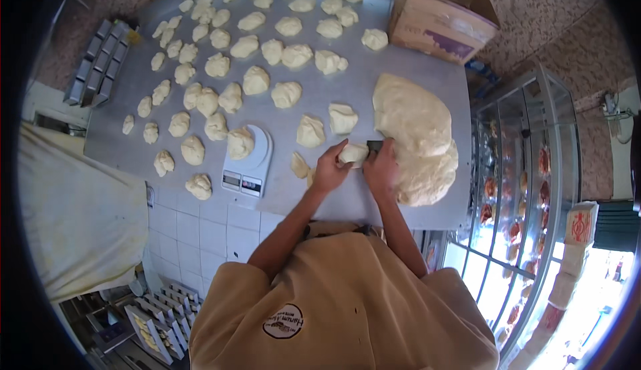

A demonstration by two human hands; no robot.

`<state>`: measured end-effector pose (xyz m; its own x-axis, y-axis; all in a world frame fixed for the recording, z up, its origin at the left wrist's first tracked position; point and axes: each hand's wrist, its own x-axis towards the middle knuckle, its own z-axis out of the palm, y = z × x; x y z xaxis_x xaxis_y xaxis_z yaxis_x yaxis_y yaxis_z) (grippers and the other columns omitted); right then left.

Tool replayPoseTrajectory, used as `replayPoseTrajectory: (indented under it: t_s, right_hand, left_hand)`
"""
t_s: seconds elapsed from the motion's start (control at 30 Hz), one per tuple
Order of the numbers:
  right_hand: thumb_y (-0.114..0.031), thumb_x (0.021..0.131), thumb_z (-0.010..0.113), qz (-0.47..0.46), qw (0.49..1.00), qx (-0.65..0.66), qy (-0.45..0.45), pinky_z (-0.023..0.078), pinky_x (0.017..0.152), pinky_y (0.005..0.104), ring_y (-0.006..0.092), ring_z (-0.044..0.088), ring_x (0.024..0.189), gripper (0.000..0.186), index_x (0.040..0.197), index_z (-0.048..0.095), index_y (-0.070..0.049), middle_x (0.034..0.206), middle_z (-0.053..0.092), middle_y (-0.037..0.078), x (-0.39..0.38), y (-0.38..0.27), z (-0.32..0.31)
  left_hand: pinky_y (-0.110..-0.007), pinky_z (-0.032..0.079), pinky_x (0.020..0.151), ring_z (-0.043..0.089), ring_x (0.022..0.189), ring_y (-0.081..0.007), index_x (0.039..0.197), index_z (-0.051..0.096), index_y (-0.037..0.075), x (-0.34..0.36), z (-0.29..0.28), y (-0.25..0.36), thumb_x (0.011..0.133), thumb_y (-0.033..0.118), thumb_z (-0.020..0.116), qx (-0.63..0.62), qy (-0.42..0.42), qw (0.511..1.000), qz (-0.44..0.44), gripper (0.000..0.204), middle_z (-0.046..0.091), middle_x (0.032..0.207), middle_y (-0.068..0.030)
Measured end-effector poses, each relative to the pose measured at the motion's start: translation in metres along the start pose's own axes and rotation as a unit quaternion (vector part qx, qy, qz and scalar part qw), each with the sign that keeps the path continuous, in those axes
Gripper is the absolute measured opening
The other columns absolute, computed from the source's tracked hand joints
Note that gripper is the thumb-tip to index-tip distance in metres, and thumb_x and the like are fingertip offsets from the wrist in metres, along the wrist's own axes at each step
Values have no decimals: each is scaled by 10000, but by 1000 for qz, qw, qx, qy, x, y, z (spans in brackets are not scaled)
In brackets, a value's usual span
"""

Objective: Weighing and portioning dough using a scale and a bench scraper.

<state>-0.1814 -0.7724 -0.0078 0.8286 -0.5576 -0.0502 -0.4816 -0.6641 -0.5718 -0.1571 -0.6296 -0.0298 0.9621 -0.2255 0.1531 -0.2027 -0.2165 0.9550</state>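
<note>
1. My left hand (330, 170): fingers curled round a small, pale, blocky dough piece (354, 154), between both hands.
2. My right hand (381, 171): closed on a flat dark tool (375, 146).
3. I see big dough mass (414, 126) just right: smooth, creamy, slumped.
4. Knobbly dough lumps (256, 80) left; grey metal table (287, 196), white scale (235, 169).

Dough piece (240, 144) on scale (245, 170), dough mass (415, 130) at right, carton (434, 28) behind, perhaps pastries (544, 160) in far-right rack (567, 163)
</note>
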Motion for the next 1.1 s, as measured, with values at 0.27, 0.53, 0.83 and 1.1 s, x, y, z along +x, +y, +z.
replayPoseTrajectory:
  t_s: [0.27,0.53,0.83,1.1]
  right_hand:
    - [-105,909,567,-33,991,118,46,479,691,567,503,631,804,394,1264,407,-50,918,664,282,23,-33,-82]
    - [-98,901,566,-22,995,95,-9,468,679,570,516,619,784,396,1260,407,-44,903,659,276,-10,-32,-64]
    - [-68,877,567,-150,965,150,-152,466,630,548,475,620,703,362,1204,412,-49,819,640,244,-53,-82,-10]
    - [-41,853,570,-216,947,96,-218,466,610,549,473,625,687,377,1191,403,-29,808,648,223,-76,-93,23]
  left_hand:
    - [-502,361,1073,406,1422,-352,1359,630,228,7,-19,-11,811,257,725,430,-175,878,116,557,427,1554,-158]
    - [-498,341,1121,433,1391,-328,1358,638,225,16,-221,-20,802,236,760,460,-6,885,71,570,485,1519,-132]
    - [-282,480,960,617,1097,-197,1239,688,67,30,-255,-24,850,70,712,-80,428,897,-76,389,689,1222,-69]
    - [-335,532,762,677,791,-275,1057,756,72,-77,-137,-19,768,176,778,245,48,966,-60,308,754,978,-95]
